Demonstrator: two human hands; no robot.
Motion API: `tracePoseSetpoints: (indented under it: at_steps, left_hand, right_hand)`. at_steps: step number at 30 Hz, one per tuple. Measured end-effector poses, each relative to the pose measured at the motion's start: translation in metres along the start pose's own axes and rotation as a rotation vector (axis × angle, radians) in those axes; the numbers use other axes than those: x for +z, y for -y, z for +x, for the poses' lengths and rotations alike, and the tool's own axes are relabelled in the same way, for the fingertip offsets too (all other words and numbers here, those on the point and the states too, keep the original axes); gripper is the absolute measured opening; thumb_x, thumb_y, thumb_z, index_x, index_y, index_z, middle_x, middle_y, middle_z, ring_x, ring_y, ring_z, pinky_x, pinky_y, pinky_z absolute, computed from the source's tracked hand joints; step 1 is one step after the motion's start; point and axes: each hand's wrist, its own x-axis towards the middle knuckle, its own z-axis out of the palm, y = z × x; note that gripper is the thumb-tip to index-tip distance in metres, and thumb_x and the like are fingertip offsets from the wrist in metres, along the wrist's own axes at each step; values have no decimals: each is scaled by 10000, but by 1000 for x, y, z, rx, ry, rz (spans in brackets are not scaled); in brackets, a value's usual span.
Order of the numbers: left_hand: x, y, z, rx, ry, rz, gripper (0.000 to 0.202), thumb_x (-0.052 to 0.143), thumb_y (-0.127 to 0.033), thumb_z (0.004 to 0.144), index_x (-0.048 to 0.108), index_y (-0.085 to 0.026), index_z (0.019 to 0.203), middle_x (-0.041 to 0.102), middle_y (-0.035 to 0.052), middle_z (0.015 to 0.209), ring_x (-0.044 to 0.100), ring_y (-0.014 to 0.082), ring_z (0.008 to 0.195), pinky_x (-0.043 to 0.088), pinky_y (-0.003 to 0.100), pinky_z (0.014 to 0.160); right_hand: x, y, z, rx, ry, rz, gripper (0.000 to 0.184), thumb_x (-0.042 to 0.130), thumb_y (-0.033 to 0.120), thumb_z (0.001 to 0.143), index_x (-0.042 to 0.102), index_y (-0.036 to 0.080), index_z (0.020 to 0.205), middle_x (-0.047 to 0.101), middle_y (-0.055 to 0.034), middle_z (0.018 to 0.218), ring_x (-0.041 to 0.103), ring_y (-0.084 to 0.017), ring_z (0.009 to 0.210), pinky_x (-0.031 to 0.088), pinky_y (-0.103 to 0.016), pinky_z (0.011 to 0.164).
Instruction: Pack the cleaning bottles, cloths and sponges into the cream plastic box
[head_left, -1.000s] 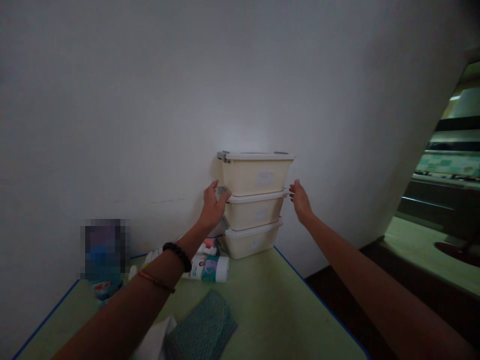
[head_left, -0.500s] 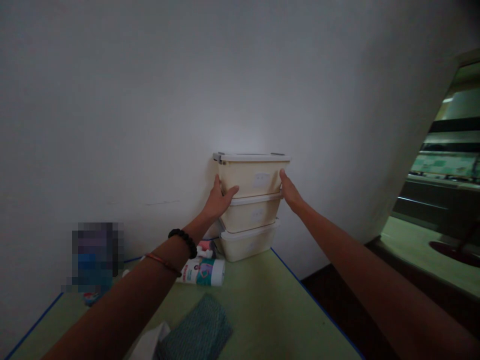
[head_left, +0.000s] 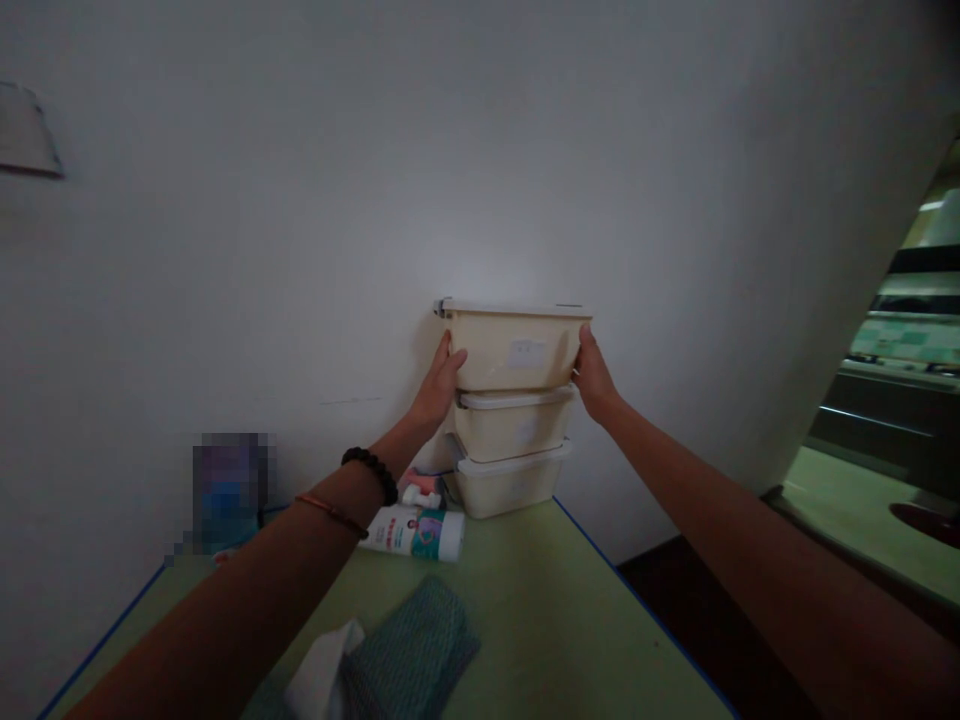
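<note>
Three cream lidded plastic boxes stand stacked against the white wall at the far end of a green table (head_left: 540, 610). My left hand (head_left: 439, 385) grips the left end of the top box (head_left: 517, 348), fingers wrapped round its side. My right hand (head_left: 592, 375) presses on the box's right end. The middle box (head_left: 514, 425) and the bottom box (head_left: 510, 480) sit under it.
A white bottle with a teal label (head_left: 416, 532) lies on its side left of the stack, with a pink-capped bottle (head_left: 420, 488) behind it. A teal cloth (head_left: 416, 655) and white tissue (head_left: 322, 675) lie near me. The table's blue right edge (head_left: 637, 610) drops to dark floor.
Both hands rose from beside the middle box to the ends of the top box and closed on it. The top box now looks slightly lifted off the middle one.
</note>
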Motion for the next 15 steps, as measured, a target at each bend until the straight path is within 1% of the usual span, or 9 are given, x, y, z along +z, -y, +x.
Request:
tracePoseSetpoints:
  at_steps: [3,6,9,12,15]
  left_hand:
    - [-8,-5,-10,24,-29,-36,581,375,-377,889,284,-153,1417,313,83,1494,277,231,1367,233,418,1112]
    - [-18,-10,-22,87,-92,-49,572,360,-353,889,258,-170,1422,254,50,1521,216,176,1389,182,346,1133]
    - [-32,-16,-38,134,-148,-47,569,370,-352,881,271,-173,1412,268,48,1515,214,164,1388,175,317,1134]
    - [-49,-21,-55,158,-203,-45,552,336,-370,888,277,-188,1406,286,48,1508,234,178,1382,207,324,1124]
    - [-68,-23,-70,176,-233,-42,545,329,-384,879,298,-208,1394,301,40,1501,252,194,1375,242,343,1114]
  right_hand:
    - [12,6,-9,13,-14,73,638,343,681,791,599,190,1109,686,-96,1014,622,-251,924,485,-343,696]
    - [29,13,-21,17,-21,145,621,335,671,793,529,234,1190,640,-76,1121,589,-247,990,481,-347,716]
    - [46,20,-35,29,13,203,614,313,669,797,498,272,1227,601,-55,1195,555,-249,1056,474,-359,750]
    - [61,27,-49,49,82,243,653,263,702,788,522,277,1210,579,-54,1239,533,-261,1095,471,-365,769]
    - [77,33,-61,60,156,270,666,232,709,791,538,281,1200,564,-49,1273,517,-264,1129,467,-368,785]
